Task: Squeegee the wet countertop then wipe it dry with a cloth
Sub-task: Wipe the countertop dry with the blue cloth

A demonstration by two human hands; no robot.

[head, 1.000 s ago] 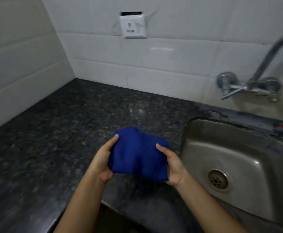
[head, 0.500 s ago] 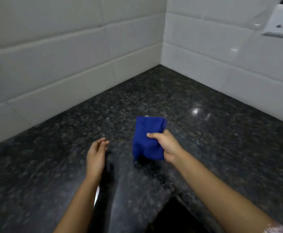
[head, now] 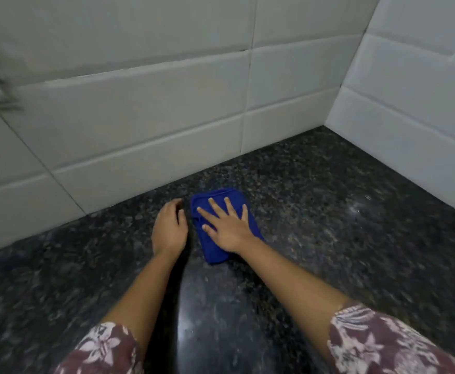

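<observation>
A folded blue cloth (head: 211, 248) lay on the dark speckled bench (head: 329, 211) near the tiled wall (head: 140, 130). The right grip (head: 227, 228) pressed on it with fingers spread straight. The left grip (head: 169, 228) rested empty and loosely curled just beside it. The cloth looked soft and light, probably best pushed under a flat palm.

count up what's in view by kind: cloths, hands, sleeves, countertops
cloths: 1, the blue cloth
hands: 2, left hand and right hand
sleeves: 2, left sleeve and right sleeve
countertops: 1, the countertop
total: 6
</observation>
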